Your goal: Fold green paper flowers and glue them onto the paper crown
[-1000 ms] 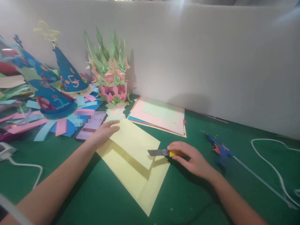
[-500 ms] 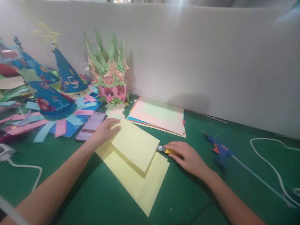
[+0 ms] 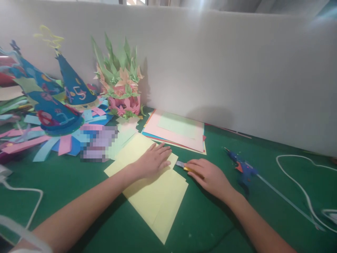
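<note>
Yellow paper sheets (image 3: pixel 158 200) lie overlapping on the green table in front of me. My left hand (image 3: pixel 154 160) rests flat on the upper sheets, fingers stretched toward their right corner. My right hand (image 3: pixel 210 177) is closed around the yellow handle of a utility knife (image 3: pixel 181 164). The knife's grey front end points left, close to the right corner of the yellow paper; whether it touches the sheet I cannot tell. Pale green paper (image 3: pixel 119 142) shows beyond the yellow sheets on the left.
Behind the yellow paper is a stack of coloured sheets (image 3: pixel 179 131). A blue glue gun (image 3: pixel 243 168) with a glue stick and a white cable (image 3: pixel 297 182) lie right. Blue cone hats (image 3: pixel 75 84), paper strips and a folded-paper pineapple (image 3: pixel 122 80) stand left, before a white partition (image 3: pixel 237 63).
My left hand has moved right from the far left edge of the paper onto its top. The raised yellow sheet now lies down. My right hand keeps the knife at nearly the same spot.
</note>
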A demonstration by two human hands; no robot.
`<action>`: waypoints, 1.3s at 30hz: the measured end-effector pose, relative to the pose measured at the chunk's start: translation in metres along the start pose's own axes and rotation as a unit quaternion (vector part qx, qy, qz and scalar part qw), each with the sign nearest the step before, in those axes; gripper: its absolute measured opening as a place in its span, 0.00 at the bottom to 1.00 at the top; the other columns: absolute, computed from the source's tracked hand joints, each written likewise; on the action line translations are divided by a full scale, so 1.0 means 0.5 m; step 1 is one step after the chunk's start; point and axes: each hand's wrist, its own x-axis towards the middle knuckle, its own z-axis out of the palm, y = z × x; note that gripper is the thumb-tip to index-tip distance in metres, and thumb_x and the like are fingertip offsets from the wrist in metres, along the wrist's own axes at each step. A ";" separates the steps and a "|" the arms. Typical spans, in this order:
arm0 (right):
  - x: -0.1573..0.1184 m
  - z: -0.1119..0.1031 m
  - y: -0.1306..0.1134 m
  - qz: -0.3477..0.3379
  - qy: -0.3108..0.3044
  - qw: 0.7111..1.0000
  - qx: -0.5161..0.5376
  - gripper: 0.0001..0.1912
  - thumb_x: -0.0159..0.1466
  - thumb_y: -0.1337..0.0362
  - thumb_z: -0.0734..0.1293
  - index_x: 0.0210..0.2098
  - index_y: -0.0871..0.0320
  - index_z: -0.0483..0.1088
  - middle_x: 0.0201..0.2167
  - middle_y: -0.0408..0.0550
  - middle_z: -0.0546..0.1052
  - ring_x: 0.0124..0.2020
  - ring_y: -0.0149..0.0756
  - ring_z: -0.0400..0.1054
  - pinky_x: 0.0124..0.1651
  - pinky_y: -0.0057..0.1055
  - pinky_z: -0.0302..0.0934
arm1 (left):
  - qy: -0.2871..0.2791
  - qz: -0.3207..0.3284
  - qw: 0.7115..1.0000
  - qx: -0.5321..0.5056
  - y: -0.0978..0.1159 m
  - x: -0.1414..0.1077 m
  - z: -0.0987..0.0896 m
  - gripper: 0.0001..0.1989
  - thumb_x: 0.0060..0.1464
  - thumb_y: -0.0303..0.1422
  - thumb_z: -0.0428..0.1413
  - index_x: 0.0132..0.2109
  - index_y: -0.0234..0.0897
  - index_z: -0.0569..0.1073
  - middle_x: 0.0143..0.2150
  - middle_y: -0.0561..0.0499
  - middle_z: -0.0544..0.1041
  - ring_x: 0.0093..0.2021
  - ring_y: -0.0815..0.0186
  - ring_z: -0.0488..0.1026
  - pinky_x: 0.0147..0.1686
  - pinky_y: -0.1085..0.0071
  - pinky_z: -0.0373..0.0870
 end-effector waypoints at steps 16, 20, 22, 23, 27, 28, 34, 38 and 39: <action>-0.011 -0.010 0.004 -0.057 -0.051 0.997 -0.030 0.17 0.65 0.63 0.56 0.50 0.53 0.68 0.41 0.51 0.73 0.36 0.37 0.66 0.36 0.32 0.60 | 0.014 -0.059 0.997 0.043 0.031 -0.038 0.009 0.21 0.62 0.38 0.38 0.58 0.39 0.62 0.63 0.43 0.58 0.64 0.52 0.49 0.58 0.48 0.47; -0.011 -0.007 0.001 -0.053 -0.051 0.997 -0.028 0.16 0.65 0.63 0.56 0.49 0.53 0.68 0.40 0.51 0.73 0.36 0.36 0.66 0.36 0.31 0.60 | 0.002 -0.073 0.996 0.057 0.034 -0.045 0.030 0.22 0.62 0.39 0.38 0.60 0.39 0.58 0.64 0.43 0.55 0.64 0.50 0.48 0.58 0.48 0.48; -0.010 -0.006 -0.001 -0.055 -0.045 0.997 -0.027 0.16 0.65 0.63 0.56 0.49 0.53 0.69 0.39 0.51 0.73 0.35 0.35 0.66 0.35 0.30 0.60 | -0.002 -0.074 0.995 0.062 0.033 -0.048 0.038 0.23 0.62 0.39 0.37 0.61 0.39 0.57 0.65 0.44 0.54 0.64 0.51 0.48 0.58 0.49 0.48; -0.010 -0.005 -0.002 -0.056 -0.040 0.997 -0.029 0.15 0.65 0.63 0.57 0.49 0.53 0.69 0.38 0.51 0.73 0.35 0.35 0.66 0.35 0.30 0.59 | -0.001 -0.076 0.995 0.065 0.032 -0.050 0.040 0.23 0.62 0.39 0.37 0.61 0.40 0.56 0.65 0.45 0.53 0.64 0.51 0.47 0.58 0.49 0.48; -0.010 -0.004 -0.004 -0.061 -0.028 0.997 -0.042 0.15 0.65 0.63 0.57 0.48 0.54 0.70 0.35 0.50 0.73 0.32 0.33 0.65 0.32 0.27 0.57 | 0.007 -0.083 0.993 0.079 0.033 -0.055 0.044 0.24 0.62 0.41 0.36 0.62 0.41 0.54 0.66 0.49 0.52 0.65 0.54 0.46 0.60 0.52 0.46; -0.010 -0.004 -0.003 -0.060 -0.028 0.997 -0.046 0.15 0.65 0.63 0.57 0.48 0.54 0.70 0.35 0.50 0.73 0.31 0.33 0.65 0.31 0.27 0.57 | 0.010 -0.083 0.993 0.082 0.033 -0.056 0.044 0.24 0.62 0.41 0.35 0.62 0.42 0.54 0.66 0.49 0.52 0.65 0.54 0.46 0.60 0.52 0.46; -0.010 -0.005 0.003 -0.059 -0.029 0.997 -0.045 0.15 0.65 0.63 0.57 0.47 0.54 0.70 0.35 0.50 0.73 0.31 0.33 0.65 0.30 0.27 0.56 | 0.016 -0.078 0.993 0.085 0.031 -0.059 0.051 0.24 0.62 0.41 0.34 0.63 0.43 0.53 0.66 0.51 0.51 0.65 0.55 0.45 0.60 0.52 0.44; -0.011 -0.007 0.009 -0.061 -0.029 0.997 -0.039 0.15 0.65 0.63 0.56 0.47 0.54 0.70 0.35 0.50 0.73 0.31 0.33 0.66 0.31 0.27 0.56 | 0.008 -0.082 0.993 0.087 0.031 -0.058 0.053 0.24 0.62 0.41 0.34 0.63 0.42 0.52 0.66 0.51 0.50 0.65 0.55 0.44 0.61 0.52 0.44; -0.012 -0.007 0.010 -0.062 -0.028 0.997 -0.038 0.15 0.65 0.63 0.56 0.47 0.54 0.70 0.35 0.50 0.73 0.32 0.33 0.66 0.31 0.27 0.56 | 0.007 -0.083 0.993 0.088 0.031 -0.058 0.053 0.24 0.62 0.40 0.35 0.63 0.42 0.52 0.66 0.51 0.50 0.65 0.55 0.44 0.61 0.52 0.44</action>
